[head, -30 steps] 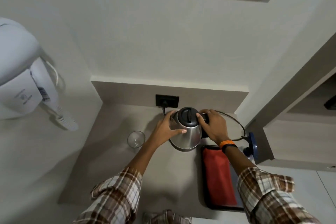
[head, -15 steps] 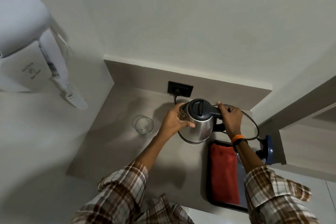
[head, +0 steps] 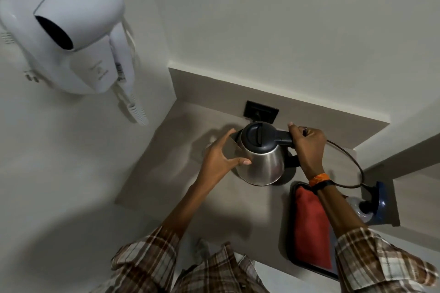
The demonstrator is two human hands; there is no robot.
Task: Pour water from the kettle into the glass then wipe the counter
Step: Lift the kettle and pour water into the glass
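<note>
Your right hand [head: 308, 150] is wrapped tight around the black handle of the kettle [head: 260, 159], fingers curled closed on it. The kettle tilts a bit, steel body toward you, black lid [head: 258, 137] facing up at the camera. Can't tell if its base is touching the counter [head: 181, 188]. Your left hand [head: 220, 162] is spread wide on the far side of the kettle from your grip, thumb tip against the steel wall, fingers reaching past the spout, gripping nothing. The glass [head: 206, 148] is mostly hidden behind that left hand, only a sliver of rim shows. Just below your right wrist, a red cloth [head: 309, 228] lies in a black tray [head: 291, 245]. A cord [head: 352, 162] loops out past your gripping hand. Behind the kettle, a black wall socket [head: 262, 112].
</note>
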